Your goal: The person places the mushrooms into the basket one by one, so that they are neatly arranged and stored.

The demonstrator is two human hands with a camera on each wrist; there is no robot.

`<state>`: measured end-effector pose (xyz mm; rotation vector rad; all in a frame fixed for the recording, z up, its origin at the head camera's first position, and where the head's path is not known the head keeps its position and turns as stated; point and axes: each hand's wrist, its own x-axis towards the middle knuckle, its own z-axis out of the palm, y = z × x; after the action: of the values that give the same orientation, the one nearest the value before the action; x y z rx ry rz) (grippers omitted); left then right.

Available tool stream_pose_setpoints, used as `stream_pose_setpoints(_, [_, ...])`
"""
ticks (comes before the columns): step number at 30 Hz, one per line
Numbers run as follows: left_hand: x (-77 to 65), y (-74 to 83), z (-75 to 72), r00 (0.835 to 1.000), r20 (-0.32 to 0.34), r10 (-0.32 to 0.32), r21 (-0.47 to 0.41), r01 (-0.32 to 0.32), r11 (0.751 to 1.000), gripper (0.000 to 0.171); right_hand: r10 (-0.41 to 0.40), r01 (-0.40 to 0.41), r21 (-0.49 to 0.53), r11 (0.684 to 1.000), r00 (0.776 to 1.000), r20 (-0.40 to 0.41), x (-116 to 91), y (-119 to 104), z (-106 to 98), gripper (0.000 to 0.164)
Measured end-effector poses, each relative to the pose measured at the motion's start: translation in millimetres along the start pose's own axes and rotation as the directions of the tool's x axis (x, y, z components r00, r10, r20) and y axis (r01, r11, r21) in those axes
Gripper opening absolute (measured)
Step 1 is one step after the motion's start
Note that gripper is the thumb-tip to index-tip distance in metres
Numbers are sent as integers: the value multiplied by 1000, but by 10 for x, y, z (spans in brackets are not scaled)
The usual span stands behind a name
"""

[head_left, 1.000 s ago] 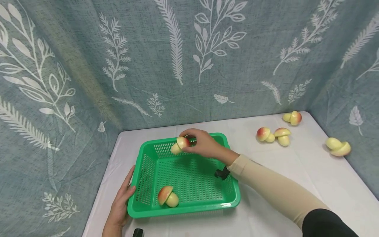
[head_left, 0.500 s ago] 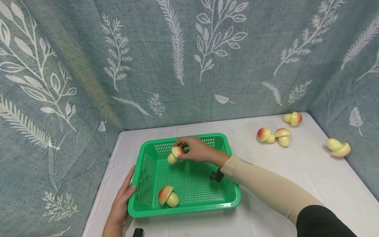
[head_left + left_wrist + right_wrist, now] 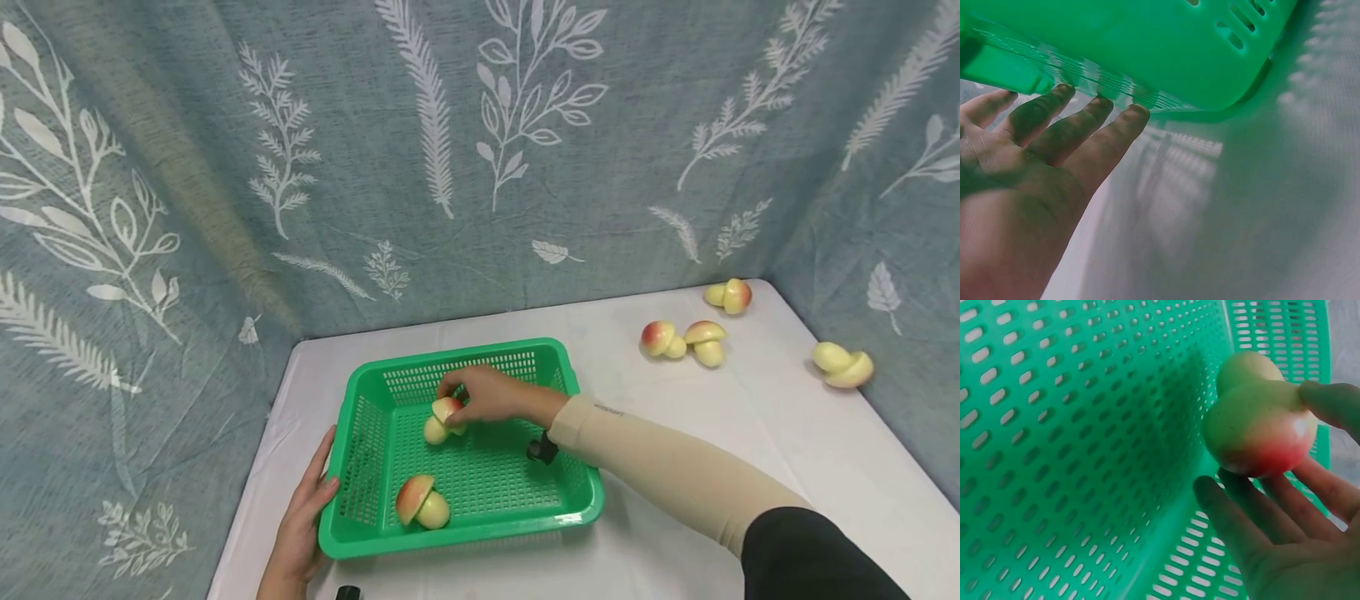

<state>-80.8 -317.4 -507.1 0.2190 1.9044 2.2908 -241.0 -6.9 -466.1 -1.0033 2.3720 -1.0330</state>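
Note:
My right hand holds a toy mushroom low inside the green basket. In the right wrist view, the thumb presses one side of the mushroom's red-and-yellow cap and the fingers support the other. Its pale stem points away from the palm. A second toy mushroom lies on the basket floor by the front wall. At the basket's left side is my left hand. Its fingers are extended, with the tips against the perforated outer wall in the left wrist view.
Several more toy mushrooms lie on the white table: a pair right of the basket, one at the back corner and one by the right edge. A patterned blue-green curtain encloses the back and sides.
My right hand has lowered the mushroom from near the basket's back rim down into it, moving slightly toward me. The left hand stays at the basket's side. The head view has shifted slightly.

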Motion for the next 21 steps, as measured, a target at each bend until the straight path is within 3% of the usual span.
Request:
stream_pose_setpoints(9, [-35,15,0,998,7,-54,-28,55,998,63,35,-36,3,999,997,64,-16,-32,43,36])
stream_pose_setpoints(21, [-9,39,10,996,25,-81,-13,82,997,63,44,-41,-53,998,997,67,-6,11,52,39])
